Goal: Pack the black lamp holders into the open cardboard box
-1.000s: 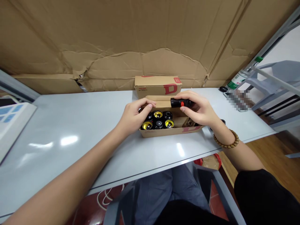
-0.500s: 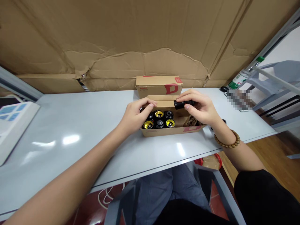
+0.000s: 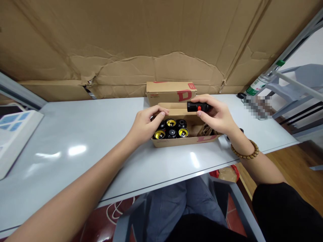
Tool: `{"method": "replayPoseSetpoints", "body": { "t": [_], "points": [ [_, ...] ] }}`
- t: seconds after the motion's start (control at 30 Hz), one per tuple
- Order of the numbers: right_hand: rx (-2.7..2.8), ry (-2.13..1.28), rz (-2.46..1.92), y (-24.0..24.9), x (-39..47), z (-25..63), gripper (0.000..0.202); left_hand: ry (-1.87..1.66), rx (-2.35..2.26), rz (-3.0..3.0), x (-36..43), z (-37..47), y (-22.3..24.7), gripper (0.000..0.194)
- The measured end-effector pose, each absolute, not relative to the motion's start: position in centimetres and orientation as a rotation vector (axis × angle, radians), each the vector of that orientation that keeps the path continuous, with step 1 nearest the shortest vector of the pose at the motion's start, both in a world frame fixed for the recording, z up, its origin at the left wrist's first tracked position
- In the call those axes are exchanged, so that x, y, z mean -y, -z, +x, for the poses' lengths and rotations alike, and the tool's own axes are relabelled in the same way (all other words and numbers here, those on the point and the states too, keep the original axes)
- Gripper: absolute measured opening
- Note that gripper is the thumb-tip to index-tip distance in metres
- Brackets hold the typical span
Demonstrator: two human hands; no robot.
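A black flashlight (image 3: 193, 107) with a red button lies between the thumb and fingers of my right hand (image 3: 216, 113), tilted near level above the open box. Below it stands the open cardboard box (image 3: 176, 142), with several black flashlights (image 3: 172, 133) upright in its left part, some showing yellow rings inside their ends. Crumpled brown paper (image 3: 207, 129) fills some of the right part. My left hand (image 3: 148, 123) is bent over the box's left end, thumb and index finger over the flashlights. Its other fingertips are hidden.
Behind stands a second cardboard box (image 3: 166, 95) with a red D. A large cardboard sheet (image 3: 156, 40) backs the white table (image 3: 101, 127). A bottle (image 3: 259, 84) stands at the right end, a white device (image 3: 17, 137) at the left.
My right hand has turned the flashlight and raised it slightly, so its red button now shows. My left hand has stayed in place.
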State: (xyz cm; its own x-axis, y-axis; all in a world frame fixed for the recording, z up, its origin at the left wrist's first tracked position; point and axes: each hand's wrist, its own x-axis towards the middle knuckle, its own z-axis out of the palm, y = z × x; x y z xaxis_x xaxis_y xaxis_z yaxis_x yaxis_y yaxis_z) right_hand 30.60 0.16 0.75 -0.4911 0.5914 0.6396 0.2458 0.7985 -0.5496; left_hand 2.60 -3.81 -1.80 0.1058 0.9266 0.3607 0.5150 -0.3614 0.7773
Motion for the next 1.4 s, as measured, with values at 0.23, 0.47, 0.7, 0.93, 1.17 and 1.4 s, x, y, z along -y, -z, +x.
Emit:
{"method": "replayPoseSetpoints", "body": {
  "t": [0.23, 0.47, 0.7, 0.93, 1.17, 1.4],
  "points": [
    [2.076, -0.452, -0.607, -0.76, -0.27, 30.63, 0.029, -1.161, -1.411, 1.92, 3.88, 2.62, 1.66, 0.029],
    [2.057, -0.462, -0.571, -0.98, -0.25, 30.65, 0.023, -1.175, -1.398, 1.92, 3.83, 2.6, 1.8, 0.028],
    [2.097, -0.439, -0.511, -0.81, -0.37, 30.51, 0.017, -1.175, -1.39, 1.928, 3.78, 2.61, 1.81, 0.028],
    [2.127, -0.465, -0.581, -0.87, -0.42, 30.56, 0.027, -1.187, -1.385, 1.93, 3.75, 2.53, 1.92, 0.029],
    [2.226, -0.504, -0.534, -1.06, -0.12, 30.59, 0.027, -1.177, -1.4, 1.944, 3.73, 2.49, 1.91, 0.031],
    [2.169, -0.531, -0.524, -1.08, -0.01, 30.56, 0.025, -1.179, -1.394, 1.944, 3.69, 2.47, 1.86, 0.03]
  ]
}}
